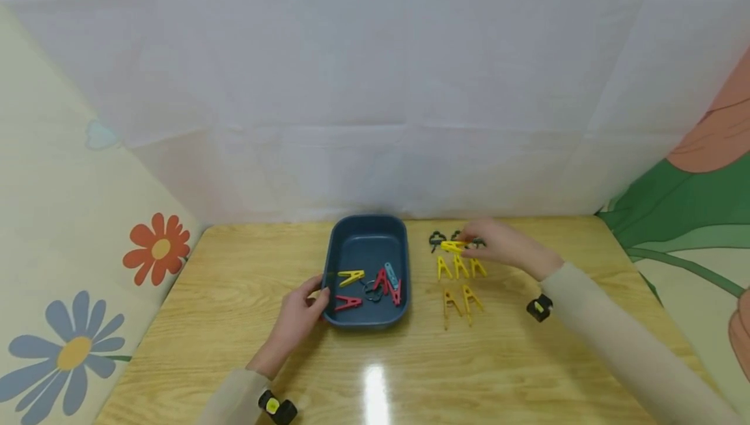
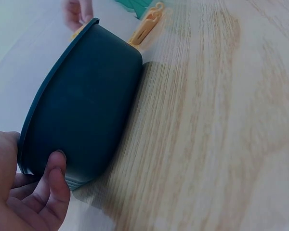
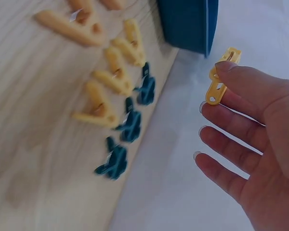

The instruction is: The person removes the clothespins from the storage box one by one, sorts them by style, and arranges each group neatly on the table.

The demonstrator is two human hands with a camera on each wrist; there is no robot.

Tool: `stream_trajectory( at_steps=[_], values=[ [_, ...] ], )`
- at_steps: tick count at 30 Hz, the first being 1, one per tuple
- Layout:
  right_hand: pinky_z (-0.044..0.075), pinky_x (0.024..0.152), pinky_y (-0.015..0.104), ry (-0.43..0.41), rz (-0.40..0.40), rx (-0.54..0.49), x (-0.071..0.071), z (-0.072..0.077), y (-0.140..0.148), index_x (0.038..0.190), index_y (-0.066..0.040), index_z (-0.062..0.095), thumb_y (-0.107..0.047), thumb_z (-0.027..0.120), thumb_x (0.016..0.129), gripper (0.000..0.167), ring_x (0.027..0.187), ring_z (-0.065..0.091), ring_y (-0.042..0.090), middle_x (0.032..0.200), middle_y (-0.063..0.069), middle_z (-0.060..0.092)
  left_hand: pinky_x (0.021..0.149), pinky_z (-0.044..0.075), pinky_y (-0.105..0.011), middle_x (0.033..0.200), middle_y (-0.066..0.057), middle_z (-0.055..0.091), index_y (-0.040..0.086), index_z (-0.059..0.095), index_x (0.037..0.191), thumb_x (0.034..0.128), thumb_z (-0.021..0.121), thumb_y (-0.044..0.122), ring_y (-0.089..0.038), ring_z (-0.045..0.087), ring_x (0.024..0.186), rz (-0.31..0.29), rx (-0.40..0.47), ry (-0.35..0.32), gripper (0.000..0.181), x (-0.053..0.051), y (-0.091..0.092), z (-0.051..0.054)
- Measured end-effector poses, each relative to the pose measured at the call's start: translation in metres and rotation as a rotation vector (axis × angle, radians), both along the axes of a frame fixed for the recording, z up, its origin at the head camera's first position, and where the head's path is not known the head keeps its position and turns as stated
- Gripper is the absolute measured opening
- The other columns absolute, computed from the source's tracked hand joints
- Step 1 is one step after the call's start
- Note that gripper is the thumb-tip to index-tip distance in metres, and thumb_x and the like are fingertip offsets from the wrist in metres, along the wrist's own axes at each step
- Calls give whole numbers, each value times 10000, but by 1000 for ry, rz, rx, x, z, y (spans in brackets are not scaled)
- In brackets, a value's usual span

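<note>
A dark blue plastic basin (image 1: pixel 366 327) stands on the wooden table, with red and yellow clothespins, a blue clip and a dark clip inside. My left hand (image 1: pixel 301 314) grips its near left corner, thumb and fingers around the rim, as the left wrist view also shows. A yellow clothespin (image 3: pixel 224 77) is pinched between the thumb and index finger of my right hand (image 3: pixel 260 115), its other fingers extended. In the head view that clothespin hovers above the rows of clips right of the basin. Three dark green clips (image 3: pixel 130 120) lie at the far edge, partly hidden by the right hand in the head view.
Yellow clothespins (image 1: pixel 460 267) form a row in front of the green clips. Two orange-yellow clothespins (image 1: pixel 469 301) lie nearer to me. White sheeting (image 1: pixel 316 171) hangs behind the table's far edge, and flower-patterned panels (image 1: pixel 70 353) stand at both sides.
</note>
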State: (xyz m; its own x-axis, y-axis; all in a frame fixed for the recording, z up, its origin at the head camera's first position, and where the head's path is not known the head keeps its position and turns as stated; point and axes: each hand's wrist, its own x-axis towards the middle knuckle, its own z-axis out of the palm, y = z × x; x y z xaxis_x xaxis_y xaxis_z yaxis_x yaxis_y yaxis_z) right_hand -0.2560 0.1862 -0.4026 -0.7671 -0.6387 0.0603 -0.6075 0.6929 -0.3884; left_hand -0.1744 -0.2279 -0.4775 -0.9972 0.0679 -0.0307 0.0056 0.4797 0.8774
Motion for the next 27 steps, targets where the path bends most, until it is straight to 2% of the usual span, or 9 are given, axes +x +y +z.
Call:
stream_trajectory(
  at_steps=[4, 9, 14, 22, 27],
  values=[
    [550, 911, 513, -10, -46, -2, 7, -8, 15, 1125, 8, 741, -167, 753, 965, 238, 1010, 678, 331, 1076, 117, 725, 639, 588, -269, 1373, -266, 613, -13, 573, 1446, 1061, 581, 93, -214, 708, 842, 0, -4, 0, 400, 0, 0, -1],
    [547, 940, 525, -65, -153, -3, 15, -19, 31, 1160, 14, 731, -185, 755, 967, 278, 1050, 675, 345, 1108, 129, 718, 646, 597, -280, 1393, -275, 599, -22, 562, 1455, 1062, 579, 100, -220, 712, 861, 2, -6, -9, 412, -1, 0, -1],
    [553, 927, 535, -67, -216, -24, 20, -33, 43, 1145, 5, 733, -196, 752, 968, 269, 1021, 680, 334, 1079, 122, 727, 644, 598, -287, 1401, -281, 592, -27, 555, 1460, 1063, 573, 99, -225, 713, 868, 2, -7, -13, 416, -1, 0, 0],
    [566, 867, 517, -88, -360, -52, 27, -54, 53, 1118, -3, 733, -239, 733, 981, 273, 951, 668, 278, 1027, 102, 720, 641, 591, -277, 1405, -282, 590, -31, 553, 1461, 1067, 570, 102, -223, 706, 862, -2, -20, -10, 416, -1, 0, 0],
    [558, 774, 460, -106, -439, -58, 30, -67, 55, 1089, 7, 725, -237, 735, 976, 268, 858, 638, 226, 952, 76, 699, 641, 590, -273, 1397, -279, 596, -32, 556, 1457, 1066, 574, 105, -224, 706, 860, 0, -24, -8, 415, -1, 0, 0]
  ],
)
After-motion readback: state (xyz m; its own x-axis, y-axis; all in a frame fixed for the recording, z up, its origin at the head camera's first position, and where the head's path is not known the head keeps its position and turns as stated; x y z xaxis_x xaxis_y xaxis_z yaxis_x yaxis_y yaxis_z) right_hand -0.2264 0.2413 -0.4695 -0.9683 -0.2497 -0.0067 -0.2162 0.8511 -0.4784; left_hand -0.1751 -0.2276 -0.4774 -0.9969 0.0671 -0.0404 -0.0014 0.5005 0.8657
